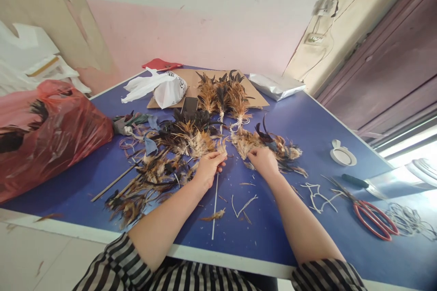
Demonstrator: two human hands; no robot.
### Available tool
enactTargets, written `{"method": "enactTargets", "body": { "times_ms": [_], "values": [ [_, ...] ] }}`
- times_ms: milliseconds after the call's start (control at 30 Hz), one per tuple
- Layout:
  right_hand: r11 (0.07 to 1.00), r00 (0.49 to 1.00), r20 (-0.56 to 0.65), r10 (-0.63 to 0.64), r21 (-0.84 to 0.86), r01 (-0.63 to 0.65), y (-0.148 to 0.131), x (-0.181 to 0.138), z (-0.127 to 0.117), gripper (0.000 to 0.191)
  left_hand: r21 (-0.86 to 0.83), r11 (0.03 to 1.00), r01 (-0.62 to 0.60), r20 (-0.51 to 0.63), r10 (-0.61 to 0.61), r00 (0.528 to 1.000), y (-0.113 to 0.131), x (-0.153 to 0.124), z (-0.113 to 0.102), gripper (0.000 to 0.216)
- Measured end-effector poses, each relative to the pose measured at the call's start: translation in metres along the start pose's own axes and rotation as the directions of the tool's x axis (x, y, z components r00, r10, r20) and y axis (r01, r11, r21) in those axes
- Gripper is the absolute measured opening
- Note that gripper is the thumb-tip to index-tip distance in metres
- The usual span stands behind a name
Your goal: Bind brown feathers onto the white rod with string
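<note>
My left hand (pixel 210 169) is closed in a pinch on a small pale brown feather (pixel 221 147), held over the middle of the blue table. My right hand (pixel 265 162) has its fingers curled together at the near edge of a pile of brown and black feathers (pixel 282 146); what lies between the fingertips is hidden. A thin white stick (pixel 215 207) lies between my forearms, pointing away from me. To the left of my left hand spreads a larger heap of feathers (pixel 146 175).
Tied feather bundles (pixel 221 93) lie on cardboard (pixel 256 95) at the back. On the right are red-handled scissors (pixel 373 218), a knife (pixel 355 180), loose string (pixel 409 220) and a small white dish (pixel 343 156). A red plastic bag (pixel 78 132) sits at left.
</note>
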State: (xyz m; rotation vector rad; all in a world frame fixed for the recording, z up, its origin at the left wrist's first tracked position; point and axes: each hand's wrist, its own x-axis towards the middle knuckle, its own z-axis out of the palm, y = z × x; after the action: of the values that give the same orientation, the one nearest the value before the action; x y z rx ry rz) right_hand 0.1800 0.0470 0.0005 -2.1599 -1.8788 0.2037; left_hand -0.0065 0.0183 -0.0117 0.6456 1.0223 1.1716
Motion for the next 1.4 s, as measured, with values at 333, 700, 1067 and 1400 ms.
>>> {"method": "enactTargets", "body": {
  "times_ms": [333,700,1067,1400],
  "values": [
    [0.983,0.997,-0.076,0.014,0.184,0.001,0.003,-0.001,0.010,0.021,-0.033,0.999,0.020,0.017,-0.019,1.000,-0.002,0.001,-0.001,0.030],
    [0.599,0.994,0.048,0.096,0.795,-0.096,0.011,-0.006,0.015,0.031,-0.071,0.992,0.104,0.119,-0.095,0.988,0.000,-0.003,0.002,0.026],
    [0.630,0.998,0.066,0.000,0.775,-0.052,0.009,-0.009,0.019,0.019,-0.154,0.979,0.136,0.157,-0.112,0.981,-0.001,0.001,-0.001,0.022],
    [0.432,0.986,0.149,0.076,0.886,-0.168,0.009,-0.007,0.018,0.025,-0.169,0.981,0.097,0.221,-0.058,0.974,-0.001,0.004,-0.004,0.018]
  ]
}}
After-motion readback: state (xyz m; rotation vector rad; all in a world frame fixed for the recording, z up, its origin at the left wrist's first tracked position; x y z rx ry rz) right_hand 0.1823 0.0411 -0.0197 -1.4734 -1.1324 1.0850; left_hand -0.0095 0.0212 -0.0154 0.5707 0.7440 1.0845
